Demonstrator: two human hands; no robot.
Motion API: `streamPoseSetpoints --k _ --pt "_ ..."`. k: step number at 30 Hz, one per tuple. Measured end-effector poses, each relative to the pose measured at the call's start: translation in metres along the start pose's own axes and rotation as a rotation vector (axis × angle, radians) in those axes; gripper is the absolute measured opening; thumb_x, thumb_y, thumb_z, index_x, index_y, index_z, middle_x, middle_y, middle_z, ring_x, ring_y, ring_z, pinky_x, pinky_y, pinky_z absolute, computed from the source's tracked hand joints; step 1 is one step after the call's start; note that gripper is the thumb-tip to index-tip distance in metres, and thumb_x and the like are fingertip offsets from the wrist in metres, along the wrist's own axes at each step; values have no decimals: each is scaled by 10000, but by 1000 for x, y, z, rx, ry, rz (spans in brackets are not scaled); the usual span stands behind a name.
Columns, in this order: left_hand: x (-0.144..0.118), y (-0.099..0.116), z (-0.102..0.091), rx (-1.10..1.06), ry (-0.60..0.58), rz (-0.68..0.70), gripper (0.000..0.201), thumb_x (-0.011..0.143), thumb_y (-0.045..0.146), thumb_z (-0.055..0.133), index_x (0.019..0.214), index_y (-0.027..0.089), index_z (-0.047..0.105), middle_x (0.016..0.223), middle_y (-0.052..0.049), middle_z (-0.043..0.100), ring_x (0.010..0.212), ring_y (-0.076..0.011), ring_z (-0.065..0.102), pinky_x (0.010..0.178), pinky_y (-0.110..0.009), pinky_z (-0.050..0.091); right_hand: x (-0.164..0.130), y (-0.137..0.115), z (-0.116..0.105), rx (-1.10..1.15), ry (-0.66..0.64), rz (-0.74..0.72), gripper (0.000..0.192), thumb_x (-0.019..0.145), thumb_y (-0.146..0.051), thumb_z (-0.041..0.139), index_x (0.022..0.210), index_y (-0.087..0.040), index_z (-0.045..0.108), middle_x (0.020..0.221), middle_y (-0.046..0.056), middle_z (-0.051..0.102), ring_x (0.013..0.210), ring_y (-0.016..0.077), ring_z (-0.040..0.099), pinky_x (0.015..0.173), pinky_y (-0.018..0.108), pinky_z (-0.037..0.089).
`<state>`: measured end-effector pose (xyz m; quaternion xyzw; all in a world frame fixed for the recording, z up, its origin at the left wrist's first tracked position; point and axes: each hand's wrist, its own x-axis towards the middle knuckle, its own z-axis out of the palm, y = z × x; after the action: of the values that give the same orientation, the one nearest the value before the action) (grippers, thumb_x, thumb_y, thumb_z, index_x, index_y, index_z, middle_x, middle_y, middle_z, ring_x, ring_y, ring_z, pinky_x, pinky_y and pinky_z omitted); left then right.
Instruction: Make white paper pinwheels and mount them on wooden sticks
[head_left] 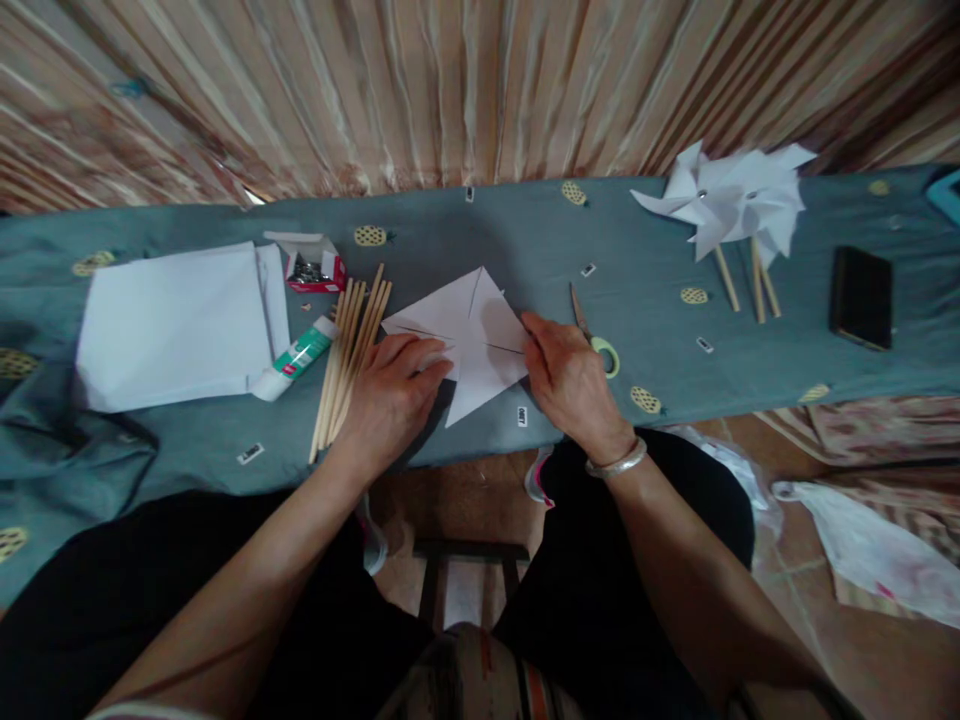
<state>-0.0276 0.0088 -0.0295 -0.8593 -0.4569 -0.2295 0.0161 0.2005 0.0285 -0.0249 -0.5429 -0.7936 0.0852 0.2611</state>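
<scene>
A white paper square (480,335) with dark cut lines running in from its corners lies turned like a diamond on the cloth in front of me. At its left lower side my left hand (394,390) is closed, thumb and bent fingers pressed on a flap of the paper. My right hand (574,385), with a bangle at the wrist, grips the right corner between thumb and fingers. Scissors (589,330) with pale green handles lie just beyond the right hand. Several wooden sticks (349,350) lie beside the left hand, partly behind it.
Left of the sticks lie a glue stick (296,358), a small open box (315,268) of metal pieces and a stack of white paper (172,325). At the right are white paper pinwheels (727,200) on sticks and a black phone (862,297). A pleated curtain (450,90) hangs behind.
</scene>
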Motion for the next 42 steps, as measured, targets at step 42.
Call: streamPoseSetpoints --k 42 --pt "-10 -8 -1 -305 29 -286 162 918 222 544 972 178 690 1114 -78 709 1044 -199 667 941 -382 550 -18 -12 -5 144 -13 -6 265 932 -193 473 1087 -112 672 998 125 740 922 247 676 857 414 543"
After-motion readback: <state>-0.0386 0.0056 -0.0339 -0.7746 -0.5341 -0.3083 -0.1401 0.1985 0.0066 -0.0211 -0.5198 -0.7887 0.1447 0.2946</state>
